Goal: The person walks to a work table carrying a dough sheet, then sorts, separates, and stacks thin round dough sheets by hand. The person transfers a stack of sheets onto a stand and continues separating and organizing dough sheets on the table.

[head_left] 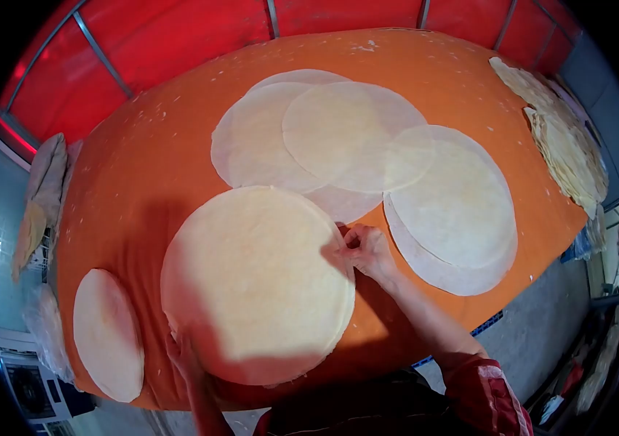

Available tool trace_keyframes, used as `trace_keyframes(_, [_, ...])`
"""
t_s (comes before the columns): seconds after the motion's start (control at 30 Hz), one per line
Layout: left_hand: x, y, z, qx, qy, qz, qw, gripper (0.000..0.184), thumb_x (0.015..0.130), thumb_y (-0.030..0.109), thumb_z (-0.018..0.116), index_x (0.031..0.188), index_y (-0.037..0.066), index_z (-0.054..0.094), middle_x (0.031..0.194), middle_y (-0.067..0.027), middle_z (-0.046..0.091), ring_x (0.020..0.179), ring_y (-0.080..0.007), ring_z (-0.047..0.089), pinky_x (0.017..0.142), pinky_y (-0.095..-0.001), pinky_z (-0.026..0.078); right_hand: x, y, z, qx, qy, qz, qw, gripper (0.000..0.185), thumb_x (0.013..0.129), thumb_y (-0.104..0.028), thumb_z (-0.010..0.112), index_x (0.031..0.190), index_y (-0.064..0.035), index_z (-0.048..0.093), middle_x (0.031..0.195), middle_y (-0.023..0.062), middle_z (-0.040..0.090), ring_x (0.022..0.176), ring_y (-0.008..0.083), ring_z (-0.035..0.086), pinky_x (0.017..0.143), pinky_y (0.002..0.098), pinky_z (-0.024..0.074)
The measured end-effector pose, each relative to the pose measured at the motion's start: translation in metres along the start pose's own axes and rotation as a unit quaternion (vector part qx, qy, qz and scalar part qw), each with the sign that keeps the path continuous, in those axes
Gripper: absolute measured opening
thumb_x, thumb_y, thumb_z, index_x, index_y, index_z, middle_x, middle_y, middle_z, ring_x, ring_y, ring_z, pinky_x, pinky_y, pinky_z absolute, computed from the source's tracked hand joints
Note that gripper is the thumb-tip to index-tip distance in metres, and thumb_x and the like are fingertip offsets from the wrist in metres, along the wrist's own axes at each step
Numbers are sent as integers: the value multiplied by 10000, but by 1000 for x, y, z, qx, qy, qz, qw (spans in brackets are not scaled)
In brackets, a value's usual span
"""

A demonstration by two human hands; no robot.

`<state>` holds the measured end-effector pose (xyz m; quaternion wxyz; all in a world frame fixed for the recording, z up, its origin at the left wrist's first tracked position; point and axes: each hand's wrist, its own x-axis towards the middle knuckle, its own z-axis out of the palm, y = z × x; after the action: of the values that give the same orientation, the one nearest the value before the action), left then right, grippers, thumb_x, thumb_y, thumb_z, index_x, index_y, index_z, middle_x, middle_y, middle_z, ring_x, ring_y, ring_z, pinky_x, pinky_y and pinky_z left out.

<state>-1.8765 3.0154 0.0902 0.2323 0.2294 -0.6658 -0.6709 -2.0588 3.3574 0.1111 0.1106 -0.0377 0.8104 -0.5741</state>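
Note:
A large round stack of thin dough sheets (258, 283) lies on the orange cloth in front of me. At its right edge my right hand (364, 248) is closed, fingers pinched at the rim; what they hold is too small to make out. My left hand (182, 350) is at the stack's lower left edge, its fingers partly hidden in shadow. Beyond the stack, several thin round sheets (353, 134) overlap, and more overlapping rounds (455, 207) lie to the right. A smaller-looking pale round (109, 334) rests at the far left.
The orange cloth (142, 160) covers the big table. Piled flat sheets (567, 149) sit at its right edge. Folded cloth (47, 171) and a plastic bag (47, 334) are beyond the left edge. Red panels (178, 43) stand behind.

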Motion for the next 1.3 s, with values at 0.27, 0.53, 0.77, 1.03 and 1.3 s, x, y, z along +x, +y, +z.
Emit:
trace_keyframes(0.27, [-1,7,10,14,45,1,999,190,807,74,474,983,2,472,893,-33,521,772,-110,490,669,-224,415,-1,-12,7,-137,96,-184,969,230,584,-59,591,782,11,497,670,150,553,574,286,542,546,345,448])
trace_keyframes(0.53, [-2,8,9,56,59,-10,997,195,806,64,463,986,-9,474,900,-36,522,781,-112,488,677,-225,412,4,-13,23,-259,101,-63,959,247,622,-107,546,840,1,501,691,178,555,631,304,555,575,378,451])
trace_keyframes(0.77, [3,2,7,154,86,26,984,188,758,72,533,903,-31,475,832,-57,519,758,-120,463,639,-254,420,0,-11,13,46,115,-38,992,296,609,1,577,889,17,485,606,98,520,534,211,515,533,307,445])
trace_keyframes(1.03, [-1,-14,-10,243,155,3,957,140,767,84,496,850,-28,484,766,-44,520,725,-103,446,646,-247,399,-11,19,36,-31,135,-216,966,502,692,12,463,1175,12,324,1137,170,393,1061,277,396,888,325,326])
trace_keyframes(1.3, [-1,-2,1,20,74,-86,993,148,796,51,442,932,1,475,839,-17,518,741,-82,471,639,-193,400,-10,10,49,30,123,-202,971,596,644,94,430,1210,19,258,1209,154,340,1129,263,334,946,325,258])
